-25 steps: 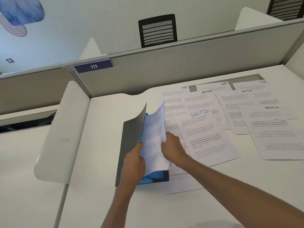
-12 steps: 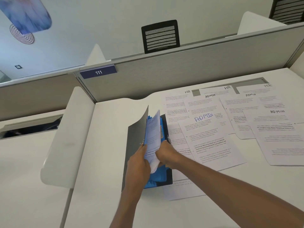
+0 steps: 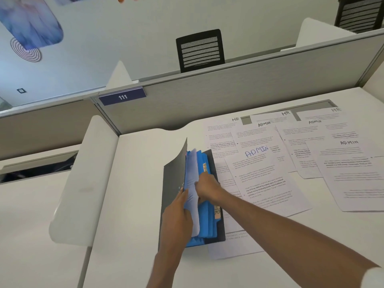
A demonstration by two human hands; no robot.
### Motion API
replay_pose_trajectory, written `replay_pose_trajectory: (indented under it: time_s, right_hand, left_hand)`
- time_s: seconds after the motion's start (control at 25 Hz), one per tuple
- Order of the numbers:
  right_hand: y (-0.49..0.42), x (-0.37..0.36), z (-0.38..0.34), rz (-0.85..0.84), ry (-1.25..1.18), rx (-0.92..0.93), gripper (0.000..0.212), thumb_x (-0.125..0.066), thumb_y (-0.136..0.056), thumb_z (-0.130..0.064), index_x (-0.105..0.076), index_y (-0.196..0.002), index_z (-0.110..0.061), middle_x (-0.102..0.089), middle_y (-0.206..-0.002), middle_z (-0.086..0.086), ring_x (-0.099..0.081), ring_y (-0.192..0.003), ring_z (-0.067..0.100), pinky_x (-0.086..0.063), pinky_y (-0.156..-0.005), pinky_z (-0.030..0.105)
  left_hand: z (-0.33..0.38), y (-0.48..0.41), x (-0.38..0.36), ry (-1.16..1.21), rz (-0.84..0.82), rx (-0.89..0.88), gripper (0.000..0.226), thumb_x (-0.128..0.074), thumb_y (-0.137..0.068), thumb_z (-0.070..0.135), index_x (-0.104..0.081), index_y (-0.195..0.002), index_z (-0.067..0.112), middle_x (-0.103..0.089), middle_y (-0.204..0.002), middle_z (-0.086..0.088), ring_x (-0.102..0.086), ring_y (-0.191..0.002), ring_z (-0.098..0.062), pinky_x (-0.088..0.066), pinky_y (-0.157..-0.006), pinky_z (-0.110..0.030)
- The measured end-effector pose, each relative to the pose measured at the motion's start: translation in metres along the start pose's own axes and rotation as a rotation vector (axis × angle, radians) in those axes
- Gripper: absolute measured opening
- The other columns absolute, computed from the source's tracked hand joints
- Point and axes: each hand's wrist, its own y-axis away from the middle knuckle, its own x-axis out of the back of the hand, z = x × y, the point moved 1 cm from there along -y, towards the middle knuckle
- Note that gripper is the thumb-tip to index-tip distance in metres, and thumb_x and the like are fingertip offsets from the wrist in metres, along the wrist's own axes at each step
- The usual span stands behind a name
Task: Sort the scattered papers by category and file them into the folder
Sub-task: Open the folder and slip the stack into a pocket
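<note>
A dark grey folder (image 3: 173,179) stands half open on the white desk, its cover raised to the left, with blue tabbed dividers (image 3: 204,217) inside. A thin stack of white papers (image 3: 192,183) stands on edge between the cover and the dividers. My left hand (image 3: 176,217) holds the stack's near edge from the left. My right hand (image 3: 206,188) pinches the same stack from the right, fingers curled over it. To the right, several printed sheets marked ADMIN (image 3: 264,175) and HR (image 3: 220,132) lie overlapping on the desk.
A grey partition (image 3: 239,92) with a "111" plate (image 3: 122,97) closes the desk's far side. A white rounded side panel (image 3: 83,179) borders the desk on the left. One sheet (image 3: 230,246) pokes out from under the folder. A black chair back (image 3: 200,50) stands beyond the partition.
The papers, spread flat over the folder a second ago, have been tipped upright and pushed down between cover and dividers. Both hands have closed in on the stack. The view has shifted slightly.
</note>
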Motion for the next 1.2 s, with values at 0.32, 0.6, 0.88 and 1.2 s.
replay_pose_trajectory:
  time_s: [0.32, 0.6, 0.88, 1.2]
  right_hand:
    - [0.021, -0.023, 0.02, 0.068, 0.136, 0.16, 0.033, -0.055, -0.105, -0.024, -0.06, -0.125, 0.001, -0.064, -0.123, 0.017, -0.066, -0.113, 0.032, -0.054, -0.083, 0.033]
    - [0.014, -0.04, 0.04, -0.022, 0.034, 0.177, 0.017, -0.056, -0.104, -0.014, -0.064, -0.1, 0.0, -0.07, -0.116, 0.019, -0.068, -0.1, 0.027, -0.057, -0.07, 0.022]
    - [0.015, -0.062, 0.063, -0.074, -0.151, 0.204, 0.024, -0.059, -0.101, -0.007, -0.049, -0.123, -0.011, -0.064, -0.108, 0.006, -0.067, -0.095, 0.021, -0.061, -0.077, 0.029]
    - [0.033, -0.077, 0.1, -0.041, 0.134, 0.306, 0.019, -0.056, -0.102, -0.009, -0.064, -0.119, -0.008, -0.066, -0.13, 0.01, -0.062, -0.122, 0.026, -0.046, -0.085, 0.019]
  left_hand:
    - [0.004, -0.002, -0.004, -0.068, 0.011, -0.063, 0.058, -0.049, -0.101, -0.002, -0.047, -0.157, 0.014, -0.046, -0.162, 0.0, -0.052, -0.143, -0.023, -0.045, -0.112, -0.033]
    - [-0.003, -0.018, -0.007, -0.181, -0.004, 0.064, 0.054, -0.055, -0.105, 0.018, -0.041, -0.157, 0.017, -0.05, -0.158, 0.0, -0.065, -0.127, -0.026, -0.058, -0.101, -0.039]
    - [-0.034, -0.043, -0.018, -0.453, -0.083, 0.086, 0.064, -0.065, -0.101, 0.022, -0.036, -0.157, 0.021, -0.048, -0.16, 0.003, -0.073, -0.109, -0.024, -0.065, -0.086, -0.039]
    - [-0.059, -0.047, -0.047, -0.565, -0.122, 0.059, 0.071, -0.069, -0.1, 0.024, -0.029, -0.16, 0.017, -0.034, -0.169, 0.002, -0.069, -0.117, -0.023, -0.063, -0.089, -0.035]
